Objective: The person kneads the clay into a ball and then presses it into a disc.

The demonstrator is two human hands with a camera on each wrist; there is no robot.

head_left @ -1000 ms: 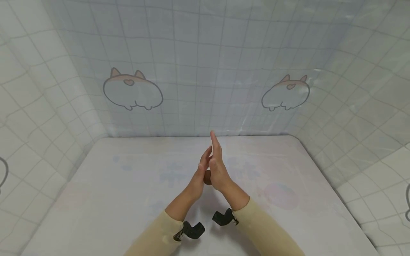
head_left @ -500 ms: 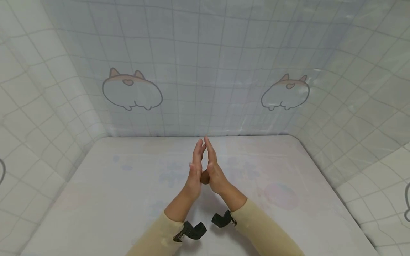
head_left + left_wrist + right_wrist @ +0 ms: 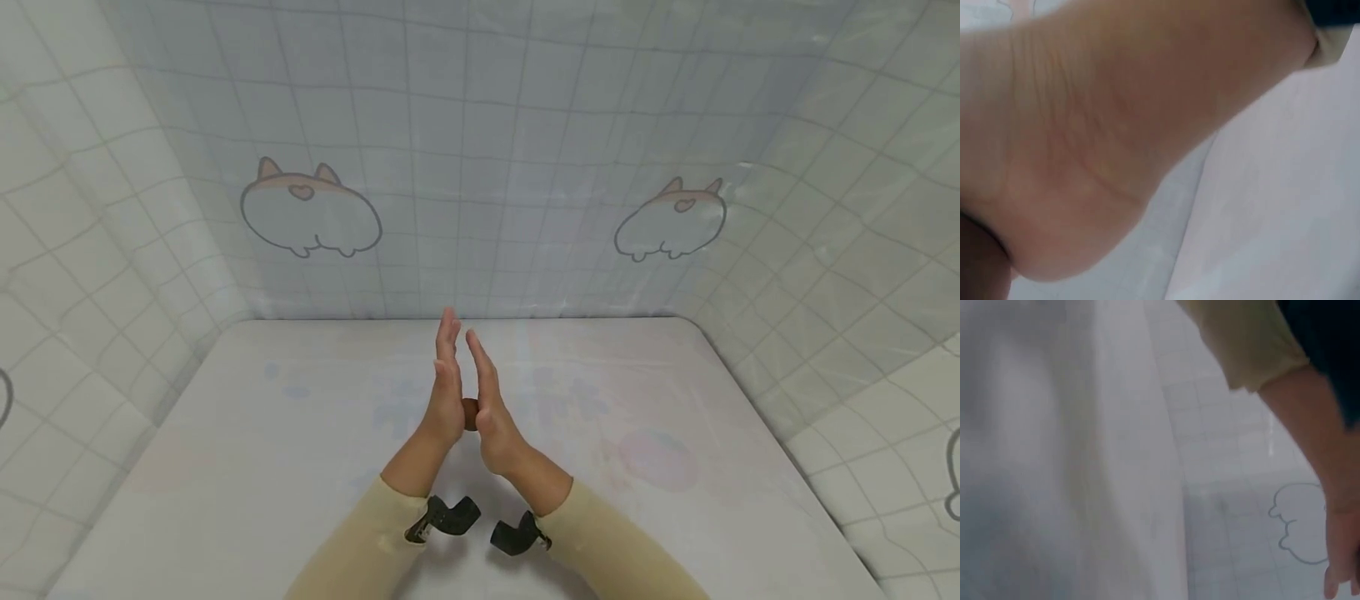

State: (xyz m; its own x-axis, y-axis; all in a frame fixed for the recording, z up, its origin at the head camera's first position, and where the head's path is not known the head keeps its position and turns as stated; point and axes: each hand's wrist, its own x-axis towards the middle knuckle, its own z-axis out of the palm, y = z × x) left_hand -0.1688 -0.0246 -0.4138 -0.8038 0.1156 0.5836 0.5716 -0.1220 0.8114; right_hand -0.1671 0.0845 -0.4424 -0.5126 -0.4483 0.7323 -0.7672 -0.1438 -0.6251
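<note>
In the head view, a small round brown ball [image 3: 471, 414], soft-looking and smooth, sits between my two palms above the white table. My left hand [image 3: 446, 387] presses on it from the left, fingers straight and pointing away from me. From the right my right hand [image 3: 495, 417] touches it with a flat palm. Both sets of fingertips stand a little apart, the left ones reaching farther forward. The left wrist view is filled by a blurred wrist and palm heel, with a dark brown curve [image 3: 982, 265] at its lower left corner. Much of the ball is covered by the palms.
A white table [image 3: 262, 467] with faint coloured prints lies under the hands. Pale grid-patterned curtains [image 3: 487, 167] with corgi drawings surround it at the back and sides. Black curved mounts [image 3: 453, 517] are strapped at both cuffs of the cream sleeves.
Both hands and the ball have shifted left. The left fingers have slid forward along the right hand, which has drawn back, and the fingertips now stand farther apart.
</note>
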